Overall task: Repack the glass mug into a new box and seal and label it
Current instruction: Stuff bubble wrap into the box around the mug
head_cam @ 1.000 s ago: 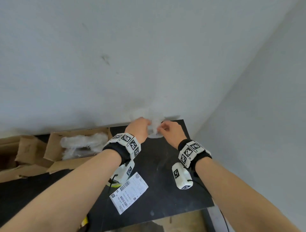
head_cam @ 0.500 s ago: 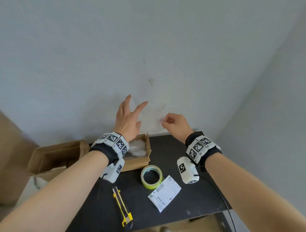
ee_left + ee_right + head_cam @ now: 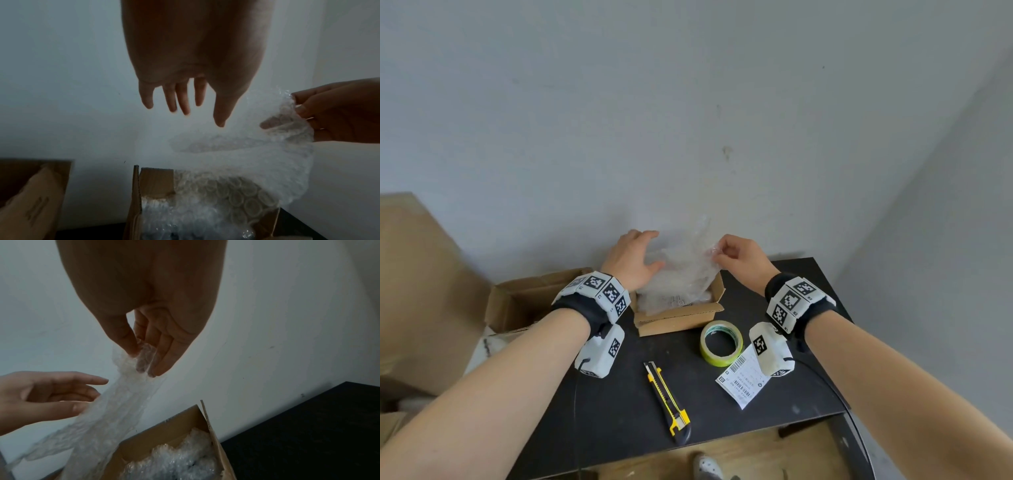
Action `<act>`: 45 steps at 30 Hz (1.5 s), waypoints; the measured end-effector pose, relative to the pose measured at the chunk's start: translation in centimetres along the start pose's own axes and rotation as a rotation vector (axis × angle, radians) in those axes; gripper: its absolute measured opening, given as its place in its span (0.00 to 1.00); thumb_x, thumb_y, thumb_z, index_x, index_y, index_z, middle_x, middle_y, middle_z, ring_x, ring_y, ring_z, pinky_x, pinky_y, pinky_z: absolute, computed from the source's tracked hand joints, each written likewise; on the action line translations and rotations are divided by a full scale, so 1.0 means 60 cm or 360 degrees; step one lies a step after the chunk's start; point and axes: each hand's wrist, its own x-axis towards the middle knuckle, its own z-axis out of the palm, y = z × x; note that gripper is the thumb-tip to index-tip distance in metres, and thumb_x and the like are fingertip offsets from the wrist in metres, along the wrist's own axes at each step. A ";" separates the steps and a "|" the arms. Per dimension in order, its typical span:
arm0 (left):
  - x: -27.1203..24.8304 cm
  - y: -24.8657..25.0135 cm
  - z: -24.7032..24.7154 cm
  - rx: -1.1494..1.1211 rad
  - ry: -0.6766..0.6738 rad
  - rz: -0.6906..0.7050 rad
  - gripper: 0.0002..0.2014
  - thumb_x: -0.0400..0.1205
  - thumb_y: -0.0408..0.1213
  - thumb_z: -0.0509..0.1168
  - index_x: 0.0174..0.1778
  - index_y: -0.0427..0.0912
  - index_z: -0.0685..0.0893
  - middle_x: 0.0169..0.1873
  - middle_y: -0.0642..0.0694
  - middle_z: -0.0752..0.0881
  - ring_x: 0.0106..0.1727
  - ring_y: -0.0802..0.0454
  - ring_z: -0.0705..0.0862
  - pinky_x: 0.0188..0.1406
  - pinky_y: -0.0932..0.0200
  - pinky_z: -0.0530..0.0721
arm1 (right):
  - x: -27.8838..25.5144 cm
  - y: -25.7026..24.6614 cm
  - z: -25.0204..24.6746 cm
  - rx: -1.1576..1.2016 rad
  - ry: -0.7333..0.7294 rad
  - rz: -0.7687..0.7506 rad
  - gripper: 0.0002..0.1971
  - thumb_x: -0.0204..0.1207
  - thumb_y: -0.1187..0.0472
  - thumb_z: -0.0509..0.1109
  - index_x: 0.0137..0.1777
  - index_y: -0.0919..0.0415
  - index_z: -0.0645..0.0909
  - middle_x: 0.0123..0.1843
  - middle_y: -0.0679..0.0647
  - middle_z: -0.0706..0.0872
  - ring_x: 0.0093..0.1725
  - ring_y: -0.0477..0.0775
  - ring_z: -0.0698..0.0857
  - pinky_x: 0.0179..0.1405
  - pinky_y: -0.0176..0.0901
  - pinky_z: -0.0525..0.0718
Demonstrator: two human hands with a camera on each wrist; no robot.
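A small open cardboard box [image 3: 674,320] stands on the black table [image 3: 619,411], stuffed with clear bubble wrap [image 3: 681,274] that rises out of it towards the wall. No glass mug shows; the wrap hides the box's inside. My right hand [image 3: 717,248] pinches the wrap's upper edge between thumb and fingers, which the right wrist view confirms as right hand [image 3: 141,352] on bubble wrap [image 3: 115,410]. My left hand [image 3: 652,250] lies open against the wrap's left side, its fingers [image 3: 180,100] straight above the box [image 3: 156,183].
A green tape roll [image 3: 721,343], a yellow utility knife [image 3: 667,397] and a white barcode label [image 3: 743,380] lie in front of the box. A second open box [image 3: 530,301] sits at the left, beside a leaning cardboard sheet [image 3: 414,274]. The wall is close behind.
Both hands have come down over the small box. My left hand, spread in the air half a second ago, now lies against the wrap. My right hand keeps its pinch.
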 end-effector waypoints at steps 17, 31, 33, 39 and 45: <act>0.035 0.001 0.009 -0.0149 0.0151 0.0091 0.08 0.82 0.37 0.64 0.51 0.37 0.86 0.46 0.43 0.84 0.46 0.45 0.84 0.48 0.53 0.80 | 0.053 -0.014 -0.027 -0.0421 0.0112 -0.0134 0.18 0.77 0.67 0.65 0.66 0.62 0.72 0.72 0.56 0.75 0.73 0.54 0.71 0.69 0.40 0.65; -0.003 -0.014 0.009 0.0572 0.0280 0.0522 0.04 0.81 0.33 0.65 0.47 0.38 0.76 0.34 0.46 0.80 0.29 0.51 0.74 0.25 0.58 0.71 | 0.092 -0.004 0.027 -0.1054 -0.0160 -0.0475 0.09 0.72 0.71 0.64 0.50 0.61 0.80 0.49 0.54 0.83 0.47 0.56 0.82 0.42 0.46 0.80; -0.011 -0.027 0.025 0.0609 0.0156 0.0436 0.06 0.78 0.29 0.65 0.47 0.41 0.75 0.38 0.47 0.78 0.34 0.50 0.73 0.29 0.58 0.71 | 0.086 0.015 0.040 -0.1058 -0.0120 -0.0524 0.10 0.70 0.74 0.63 0.48 0.63 0.79 0.47 0.56 0.82 0.45 0.59 0.81 0.39 0.47 0.78; -0.016 -0.047 0.043 0.0547 0.0058 0.0423 0.11 0.73 0.23 0.67 0.42 0.42 0.75 0.39 0.50 0.73 0.38 0.52 0.72 0.29 0.61 0.71 | 0.085 0.047 0.046 -0.1171 -0.0130 -0.0474 0.10 0.71 0.73 0.63 0.49 0.64 0.80 0.49 0.57 0.82 0.47 0.59 0.80 0.41 0.40 0.69; -0.018 -0.056 0.066 0.0891 -0.0345 0.0505 0.15 0.78 0.26 0.61 0.60 0.44 0.78 0.61 0.49 0.77 0.63 0.51 0.73 0.65 0.59 0.70 | 0.063 0.085 0.065 -0.1270 -0.0410 -0.0530 0.10 0.73 0.75 0.63 0.47 0.63 0.82 0.52 0.57 0.81 0.48 0.59 0.81 0.39 0.44 0.76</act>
